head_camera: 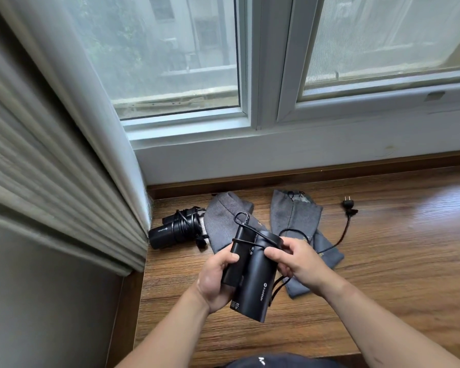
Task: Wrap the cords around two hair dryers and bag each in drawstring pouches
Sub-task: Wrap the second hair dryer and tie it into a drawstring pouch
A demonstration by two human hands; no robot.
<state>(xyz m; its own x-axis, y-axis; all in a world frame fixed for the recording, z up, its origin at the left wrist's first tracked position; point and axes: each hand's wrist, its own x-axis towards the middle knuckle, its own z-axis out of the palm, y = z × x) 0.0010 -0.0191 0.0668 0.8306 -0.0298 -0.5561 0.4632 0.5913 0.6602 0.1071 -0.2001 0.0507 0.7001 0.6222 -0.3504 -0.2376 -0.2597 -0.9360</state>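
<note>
My left hand [215, 280] grips a folded black hair dryer [252, 282] above the wooden sill. One loop of its black cord [341, 235] crosses the dryer's top. My right hand [298, 261] pinches the cord at the dryer's right side. The cord trails right over a grey pouch [294, 216] to its plug [347, 204] on the wood. A second grey pouch [223, 224] lies to the left of it. A second black hair dryer [174, 231], with its cord wound round it, lies at the far left by the curtain.
The wooden sill [396, 261] runs under a white window frame [266, 144]. A pleated curtain [64, 155] hangs at the left, close to the wound dryer. A dark cap brim [271, 362] shows at the bottom edge.
</note>
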